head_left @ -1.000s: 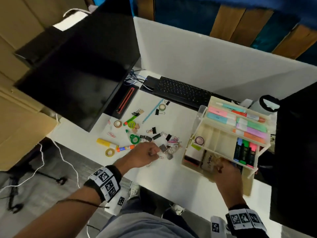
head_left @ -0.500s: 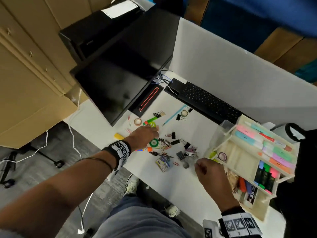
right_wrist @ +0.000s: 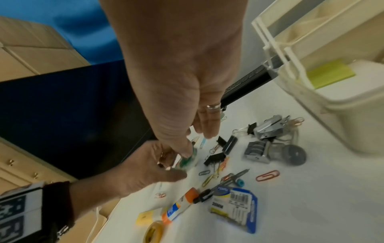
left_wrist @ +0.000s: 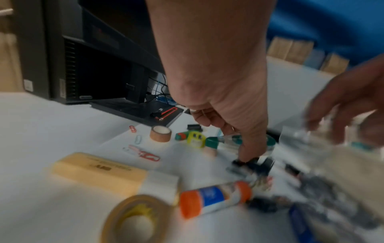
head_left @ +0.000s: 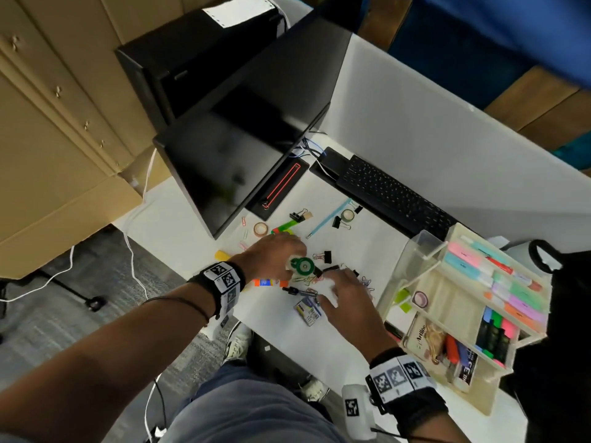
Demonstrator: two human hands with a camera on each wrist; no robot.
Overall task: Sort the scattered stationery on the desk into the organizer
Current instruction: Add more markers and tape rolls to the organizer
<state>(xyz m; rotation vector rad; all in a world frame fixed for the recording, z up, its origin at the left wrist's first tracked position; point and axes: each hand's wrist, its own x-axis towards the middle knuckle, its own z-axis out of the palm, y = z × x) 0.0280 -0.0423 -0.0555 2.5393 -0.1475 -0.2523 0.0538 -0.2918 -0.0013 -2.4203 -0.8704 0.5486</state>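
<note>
Stationery lies scattered on the white desk (head_left: 348,340). My left hand (head_left: 289,262) curls around a green and clear tape dispenser (head_left: 302,266) in the middle of the pile. The left wrist view shows the left hand (left_wrist: 228,138) reaching down with the dispenser (left_wrist: 220,141) behind its fingers. My right hand (head_left: 323,294) hovers beside it with relaxed fingers over binder clips and paper clips. Seen from the right wrist, the right hand (right_wrist: 197,143) has its thumb tip at the dispenser (right_wrist: 187,160), opposite the left hand (right_wrist: 172,164). The cream organizer (head_left: 447,295) stands to the right, with highlighters and markers in it.
A glue stick (head_left: 267,282), a staples box (head_left: 308,310), a yellow block (left_wrist: 99,174), tape rolls (left_wrist: 160,134), binder clips (right_wrist: 215,158) and a blue pen (head_left: 329,219) lie around the hands. A black monitor (head_left: 230,155) and keyboard (head_left: 393,199) border the pile behind.
My right hand left the organizer and moved left over the pile beside the left hand. My left hand went up toward the green highlighter, then came back onto the tape dispenser.
</note>
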